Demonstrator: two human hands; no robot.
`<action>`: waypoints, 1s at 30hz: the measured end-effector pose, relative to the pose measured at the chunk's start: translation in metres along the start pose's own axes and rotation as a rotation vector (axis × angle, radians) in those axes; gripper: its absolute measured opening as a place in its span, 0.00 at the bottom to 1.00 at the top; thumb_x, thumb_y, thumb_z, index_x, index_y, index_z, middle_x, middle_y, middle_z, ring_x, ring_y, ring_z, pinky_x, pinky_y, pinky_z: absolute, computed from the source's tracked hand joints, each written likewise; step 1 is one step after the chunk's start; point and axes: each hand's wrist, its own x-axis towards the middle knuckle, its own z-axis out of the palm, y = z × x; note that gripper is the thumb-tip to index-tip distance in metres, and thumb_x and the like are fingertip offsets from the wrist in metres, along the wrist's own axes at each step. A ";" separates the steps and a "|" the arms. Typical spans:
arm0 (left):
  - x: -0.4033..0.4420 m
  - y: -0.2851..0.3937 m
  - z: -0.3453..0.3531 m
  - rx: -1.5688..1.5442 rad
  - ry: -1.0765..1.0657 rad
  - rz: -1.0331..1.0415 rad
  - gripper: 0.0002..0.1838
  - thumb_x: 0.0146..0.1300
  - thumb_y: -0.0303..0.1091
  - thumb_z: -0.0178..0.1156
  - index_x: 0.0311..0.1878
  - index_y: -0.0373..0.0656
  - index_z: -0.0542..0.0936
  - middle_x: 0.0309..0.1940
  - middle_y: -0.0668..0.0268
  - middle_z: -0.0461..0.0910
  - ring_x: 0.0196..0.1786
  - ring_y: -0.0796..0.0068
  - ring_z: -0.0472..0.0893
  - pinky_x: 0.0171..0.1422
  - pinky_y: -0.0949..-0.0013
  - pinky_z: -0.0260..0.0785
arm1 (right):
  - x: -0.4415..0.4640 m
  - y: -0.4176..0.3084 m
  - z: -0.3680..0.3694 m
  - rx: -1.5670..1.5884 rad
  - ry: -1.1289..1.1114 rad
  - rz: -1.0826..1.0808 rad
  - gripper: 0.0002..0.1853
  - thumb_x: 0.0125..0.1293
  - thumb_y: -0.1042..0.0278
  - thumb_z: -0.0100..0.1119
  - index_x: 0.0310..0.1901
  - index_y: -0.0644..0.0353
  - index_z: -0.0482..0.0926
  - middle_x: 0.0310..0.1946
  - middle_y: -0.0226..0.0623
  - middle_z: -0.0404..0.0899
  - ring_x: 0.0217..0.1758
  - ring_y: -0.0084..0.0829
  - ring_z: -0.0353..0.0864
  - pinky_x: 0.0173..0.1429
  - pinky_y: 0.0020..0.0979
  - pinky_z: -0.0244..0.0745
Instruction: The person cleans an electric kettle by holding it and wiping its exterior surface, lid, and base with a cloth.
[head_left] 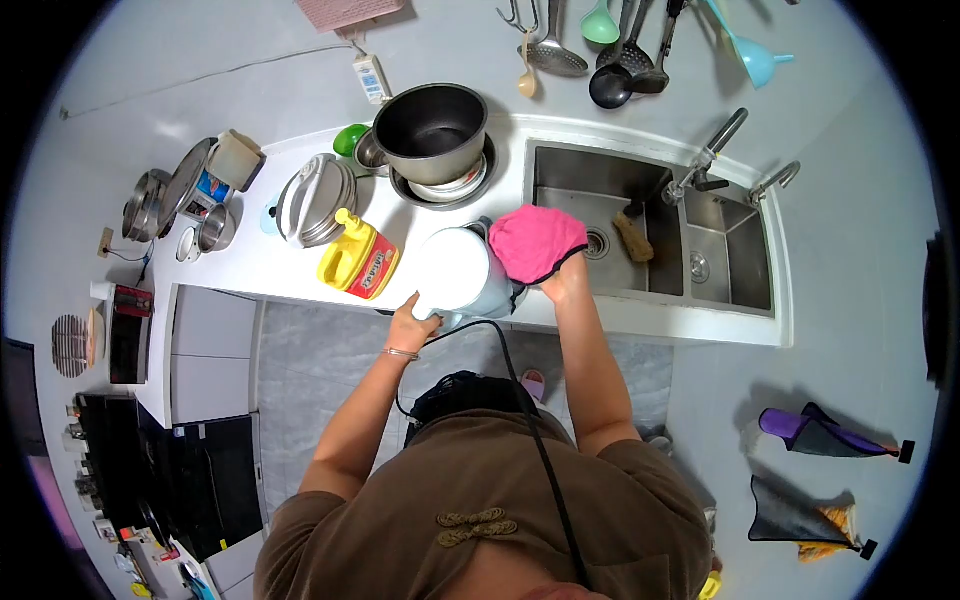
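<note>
A pale, light-blue and white container (455, 272) stands at the counter's front edge, left of the sink. My left hand (412, 326) has its fingers closed on the container's lower left side. In my right hand (567, 280) is a pink cloth (536, 243) with a black edge, spread over the fingers between the container and the sink. Part of the right hand is hidden under the cloth. A yellow pump bottle (360, 258) with a red label is just left of the container.
The double steel sink (610, 205) on the right holds a brown sponge (633, 238). Behind the container, a large pot (432, 135) rests on stacked dishes. Several lids (318, 203) lie on the left. Utensils hang on the wall. A black cord (530, 420) crosses my body.
</note>
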 end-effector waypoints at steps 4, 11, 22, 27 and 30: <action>-0.003 0.001 -0.004 0.077 -0.008 0.013 0.26 0.54 0.25 0.60 0.59 0.33 0.73 0.33 0.60 0.83 0.32 0.74 0.83 0.35 0.69 0.80 | -0.012 0.005 0.021 -0.105 0.088 0.031 0.20 0.75 0.54 0.44 0.56 0.61 0.73 0.56 0.34 0.78 0.60 0.34 0.77 0.66 0.37 0.71; -0.009 0.006 -0.020 0.093 -0.114 0.076 0.18 0.56 0.27 0.61 0.50 0.31 0.75 0.30 0.63 0.83 0.32 0.76 0.83 0.35 0.73 0.76 | 0.039 0.099 0.012 -1.007 -0.165 -0.526 0.17 0.71 0.57 0.48 0.50 0.59 0.79 0.44 0.43 0.81 0.52 0.37 0.80 0.56 0.35 0.71; 0.000 -0.009 -0.037 0.166 -0.181 0.117 0.15 0.57 0.28 0.63 0.47 0.34 0.77 0.31 0.64 0.83 0.33 0.78 0.81 0.39 0.74 0.74 | 0.080 0.079 0.038 -1.270 -0.669 -0.467 0.10 0.66 0.65 0.50 0.35 0.61 0.79 0.38 0.42 0.81 0.44 0.40 0.80 0.49 0.34 0.72; 0.000 -0.016 -0.045 0.197 -0.201 0.096 0.19 0.54 0.28 0.65 0.49 0.35 0.77 0.33 0.63 0.84 0.35 0.77 0.82 0.42 0.71 0.74 | 0.103 0.088 0.033 -1.425 -0.790 -0.408 0.09 0.67 0.68 0.49 0.32 0.59 0.77 0.37 0.39 0.81 0.41 0.32 0.81 0.47 0.30 0.73; -0.003 -0.019 -0.043 0.376 -0.221 0.301 0.22 0.52 0.28 0.64 0.53 0.36 0.77 0.37 0.60 0.84 0.39 0.72 0.82 0.46 0.69 0.74 | 0.102 0.101 0.018 -1.399 -0.634 -0.037 0.09 0.66 0.67 0.52 0.34 0.55 0.83 0.35 0.43 0.82 0.38 0.26 0.79 0.44 0.31 0.72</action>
